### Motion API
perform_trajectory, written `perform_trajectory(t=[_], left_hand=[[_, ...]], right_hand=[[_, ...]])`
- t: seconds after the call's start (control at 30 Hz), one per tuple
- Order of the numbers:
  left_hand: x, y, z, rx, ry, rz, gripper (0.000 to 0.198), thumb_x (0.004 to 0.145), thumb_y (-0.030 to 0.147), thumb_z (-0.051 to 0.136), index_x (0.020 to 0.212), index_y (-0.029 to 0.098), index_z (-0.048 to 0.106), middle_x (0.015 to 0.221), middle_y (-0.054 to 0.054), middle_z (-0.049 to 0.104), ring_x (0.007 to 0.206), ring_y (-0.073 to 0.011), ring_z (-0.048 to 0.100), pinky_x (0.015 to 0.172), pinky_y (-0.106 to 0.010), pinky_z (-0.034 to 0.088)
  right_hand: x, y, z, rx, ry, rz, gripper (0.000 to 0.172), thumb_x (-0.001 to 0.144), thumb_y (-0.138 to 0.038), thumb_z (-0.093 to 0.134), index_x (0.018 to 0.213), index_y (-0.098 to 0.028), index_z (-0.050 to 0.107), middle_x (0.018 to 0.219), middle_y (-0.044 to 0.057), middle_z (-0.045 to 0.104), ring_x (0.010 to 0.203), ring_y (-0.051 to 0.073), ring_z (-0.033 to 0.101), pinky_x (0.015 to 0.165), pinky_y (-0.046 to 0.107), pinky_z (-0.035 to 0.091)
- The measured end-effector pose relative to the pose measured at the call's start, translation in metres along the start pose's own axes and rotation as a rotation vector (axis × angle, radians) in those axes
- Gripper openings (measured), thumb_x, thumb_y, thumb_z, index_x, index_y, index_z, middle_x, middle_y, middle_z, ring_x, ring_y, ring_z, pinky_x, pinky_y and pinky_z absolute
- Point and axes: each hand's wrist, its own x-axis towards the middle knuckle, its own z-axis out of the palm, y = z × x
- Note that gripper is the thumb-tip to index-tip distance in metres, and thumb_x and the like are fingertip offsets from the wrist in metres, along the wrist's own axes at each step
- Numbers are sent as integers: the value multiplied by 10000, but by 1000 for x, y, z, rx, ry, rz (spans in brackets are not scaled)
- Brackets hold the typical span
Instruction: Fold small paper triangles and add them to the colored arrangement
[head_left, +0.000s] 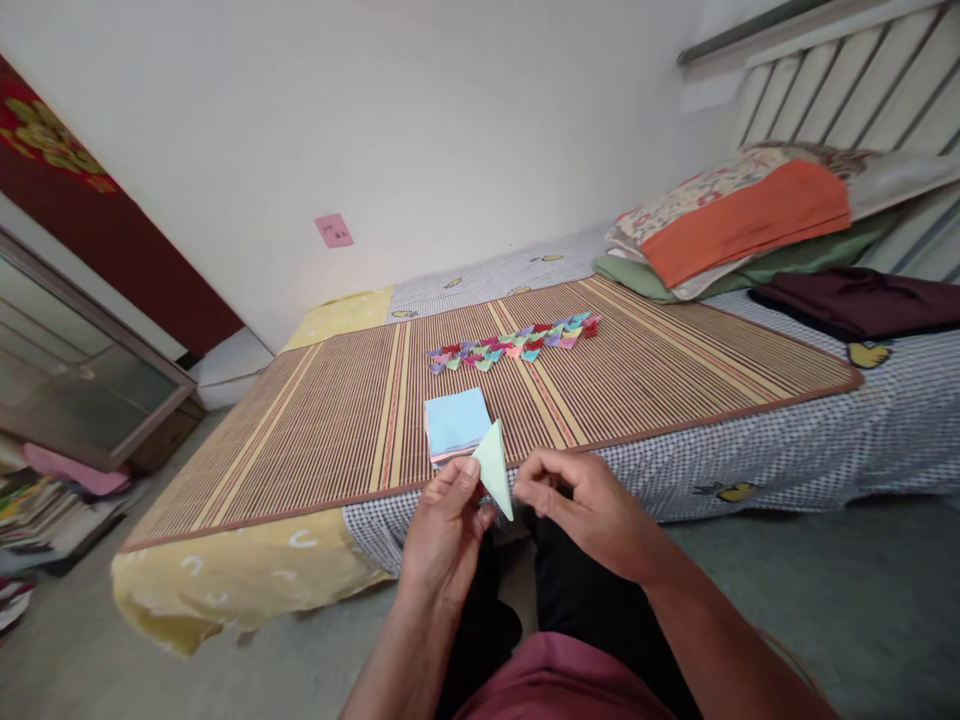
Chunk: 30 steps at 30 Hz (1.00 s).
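Observation:
A pale green sheet of paper, folded into a triangle, stands upright with one point up. My left hand pinches it along its left side between thumb and fingers. Close to the paper's right edge is my right hand, its fingers curled in and thumb against them; I see nothing between them. Just behind the left hand, a stack of square coloured paper lies on the mat, light blue on top. Farther back, several small folded paper pieces in many colours sit in rows.
A striped bamboo mat covers the bed, its front edge close to my hands. Pillows and a folded dark cloth lie at the right. A glass-fronted cabinet stands at the left. A pink note is on the wall.

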Motion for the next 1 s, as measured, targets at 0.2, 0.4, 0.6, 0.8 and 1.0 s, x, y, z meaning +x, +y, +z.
perform_trajectory(t=[0.2,0.4,0.6,0.8,1.0], left_hand=[[-2,-2,5,-45,-75,-75,284,693,262,908,756,105,679,680,20,604,551,-47,525,443,-125,430],[-4,-1,6,-71,-90,-131,291,672,248,924,763,107,686,697,-7,665,578,-75,610,494,-143,543],[-5,1,7,-45,-142,-117,268,702,273,905,784,114,705,731,-20,687,630,-89,639,556,-152,572],[-6,-2,8,85,-124,24,234,789,317,830,763,132,690,798,-34,688,719,-117,620,648,-203,560],[-13,-10,12,89,-9,44,276,830,387,769,932,133,736,932,-93,719,880,-195,644,748,-276,518]], right_hand=[[4,6,3,202,105,29,195,877,-335,734,793,-193,631,665,-40,565,601,113,513,570,238,414],[6,9,3,331,65,49,232,838,-346,781,776,-194,616,645,-48,563,581,103,519,567,225,439],[3,8,2,316,55,37,158,887,-313,701,820,-200,614,681,-39,575,613,114,548,591,232,462],[1,-2,14,-103,287,-180,148,838,-60,592,832,-208,603,742,-28,559,662,128,530,627,245,447],[3,10,30,-355,363,-466,245,857,20,527,923,-182,652,875,50,644,837,192,614,747,317,498]])
